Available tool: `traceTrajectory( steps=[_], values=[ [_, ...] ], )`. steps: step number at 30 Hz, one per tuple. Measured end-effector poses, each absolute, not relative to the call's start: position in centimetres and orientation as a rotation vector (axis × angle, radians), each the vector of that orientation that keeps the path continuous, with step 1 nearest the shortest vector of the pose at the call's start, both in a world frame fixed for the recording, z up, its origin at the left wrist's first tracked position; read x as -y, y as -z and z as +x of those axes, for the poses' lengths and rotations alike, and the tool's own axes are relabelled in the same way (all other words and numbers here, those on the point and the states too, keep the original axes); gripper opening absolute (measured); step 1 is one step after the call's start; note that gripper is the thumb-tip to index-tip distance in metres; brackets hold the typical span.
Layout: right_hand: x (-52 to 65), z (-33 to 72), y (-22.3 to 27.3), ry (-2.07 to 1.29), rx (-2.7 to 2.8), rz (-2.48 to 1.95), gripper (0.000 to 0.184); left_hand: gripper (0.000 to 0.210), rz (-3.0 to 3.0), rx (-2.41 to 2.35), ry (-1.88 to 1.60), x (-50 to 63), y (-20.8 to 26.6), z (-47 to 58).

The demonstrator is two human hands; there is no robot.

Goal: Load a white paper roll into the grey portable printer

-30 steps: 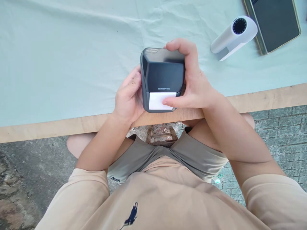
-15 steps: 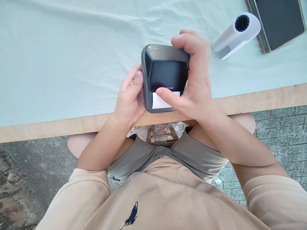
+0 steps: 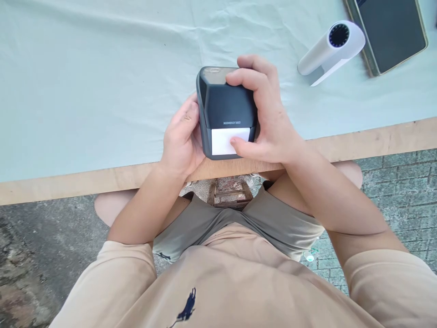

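Note:
A dark label printer (image 3: 230, 102) marked NIIMBOT is held over the table's front edge. A strip of white label paper (image 3: 221, 142) shows at its near end. My left hand (image 3: 180, 136) grips the printer's left side, the thumb along its edge and the other fingers partly hidden beneath. My right hand (image 3: 269, 114) spans the right side, index and middle fingers bent over the far top and the thumb on the label paper.
Back right, a white tube-like roll (image 3: 329, 52) with a dark round end lies on the pale cloth (image 3: 95, 91). Beside it is a phone or tablet (image 3: 394, 38) with a dark screen. The bare wooden table edge (image 3: 68, 186) runs across in front of me.
My right hand has come down and left onto the printer, its fingers now over the top and its thumb lower on the label paper. The printer has shifted slightly left.

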State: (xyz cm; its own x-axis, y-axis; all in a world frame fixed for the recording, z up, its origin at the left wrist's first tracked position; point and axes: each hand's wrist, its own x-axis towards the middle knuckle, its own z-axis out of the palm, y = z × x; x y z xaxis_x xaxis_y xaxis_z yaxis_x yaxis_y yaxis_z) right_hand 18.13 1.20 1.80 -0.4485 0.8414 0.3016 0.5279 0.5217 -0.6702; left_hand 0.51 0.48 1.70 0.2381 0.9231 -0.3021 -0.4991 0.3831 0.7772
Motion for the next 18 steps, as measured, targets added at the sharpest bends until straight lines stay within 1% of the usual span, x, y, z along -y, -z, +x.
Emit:
traceTrajectory(
  steps=[6, 18],
  values=[
    [-1.44, 18.27, -1.31, -0.631, 2.121, -1.004, 0.061, 0.031, 0.718, -0.890, -1.022, -0.46, -1.06, 0.24],
    [-1.54, 18.28, -1.17, -0.648, 2.065, -1.003, 0.057, 0.030, 0.748, -0.940, -0.991, -0.69, -0.81, -0.06]
  ],
)
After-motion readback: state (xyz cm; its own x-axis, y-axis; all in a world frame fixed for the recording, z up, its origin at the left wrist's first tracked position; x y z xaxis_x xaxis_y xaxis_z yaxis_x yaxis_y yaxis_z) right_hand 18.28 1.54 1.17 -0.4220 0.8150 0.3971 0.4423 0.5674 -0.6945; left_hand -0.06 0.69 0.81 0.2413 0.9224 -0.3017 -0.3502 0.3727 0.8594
